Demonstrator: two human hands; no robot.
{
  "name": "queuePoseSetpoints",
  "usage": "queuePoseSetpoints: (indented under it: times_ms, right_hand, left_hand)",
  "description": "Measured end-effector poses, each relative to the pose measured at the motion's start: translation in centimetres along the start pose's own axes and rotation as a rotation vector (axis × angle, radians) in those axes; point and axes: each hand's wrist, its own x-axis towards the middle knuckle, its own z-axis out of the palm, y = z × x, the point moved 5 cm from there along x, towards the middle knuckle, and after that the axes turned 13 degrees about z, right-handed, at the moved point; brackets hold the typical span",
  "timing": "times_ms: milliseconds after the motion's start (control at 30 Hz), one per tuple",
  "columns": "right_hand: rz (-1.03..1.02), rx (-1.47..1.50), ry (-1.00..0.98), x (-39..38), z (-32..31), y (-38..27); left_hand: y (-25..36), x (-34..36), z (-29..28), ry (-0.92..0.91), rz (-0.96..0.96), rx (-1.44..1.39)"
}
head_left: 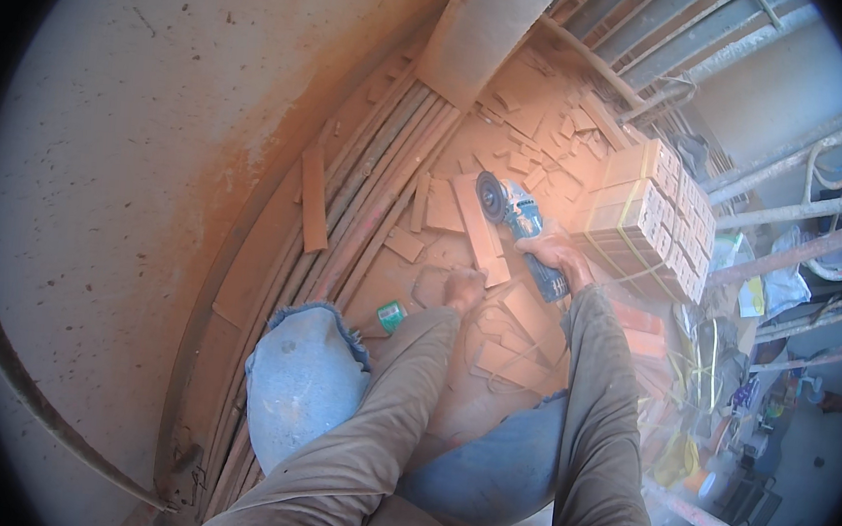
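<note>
My right hand (553, 249) is wrapped round the body of a blue angle grinder (526, 217). Its dark disc (491, 197) is over the upper part of a long orange clay tile (481, 233). At the tile's lower end, my left hand (463, 290) is closed against its edge, with the fingers partly hidden by dust haze. More flat orange tiles (529, 319) lie on the ground between my forearms. A small green-and-white packet or can (391, 316) is beside my left knee.
Strapped tiles form a stack (632, 215) right of the grinder. Long poles (377, 195) lie along the pale wall (134, 142) at left. Broken tile pieces (533, 153) litter the dusty ground ahead. Metal scaffold bars (790, 218) and assorted clutter occupy the right side.
</note>
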Motion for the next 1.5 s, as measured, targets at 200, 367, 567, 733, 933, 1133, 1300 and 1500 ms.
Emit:
queuePoseSetpoints:
  times_ms: [200,367,567,733,933,1133,1300,1500]
  right_hand:
    - [-0.035,0.017,0.003,-1.0,-0.1,1.3]
    - [-0.021,-0.010,0.028,-1.6,0.0,2.4]
    - [-0.041,-0.017,0.044,-2.4,0.0,3.6]
    - [-0.017,0.001,-0.014,-4.1,0.0,4.1]
    - [0.041,0.009,-0.024,-5.0,0.0,4.0]
    - [-0.012,0.038,-0.014,-2.9,0.2,4.5]
    - [0.006,-0.031,0.037,-2.5,0.0,2.3]
    - [-0.017,0.029,0.026,-2.4,0.0,0.9]
  left_hand:
    - [0.6,-0.1,0.0,0.026,0.042,0.000]
    - [-0.3,0.1,0.4,0.036,0.017,-0.062]
    - [-0.9,0.7,0.4,0.029,0.056,0.031]
    - [-0.5,-0.1,0.4,0.052,0.015,-0.047]
    - [-0.4,-0.2,0.1,0.030,-0.028,-0.101]
    - [-0.4,-0.4,1.0,0.028,-0.030,-0.038]
    - [-1.8,0.9,1.0,0.008,0.010,0.053]
    - [-1.2,0.4,0.8,0.018,0.024,0.019]
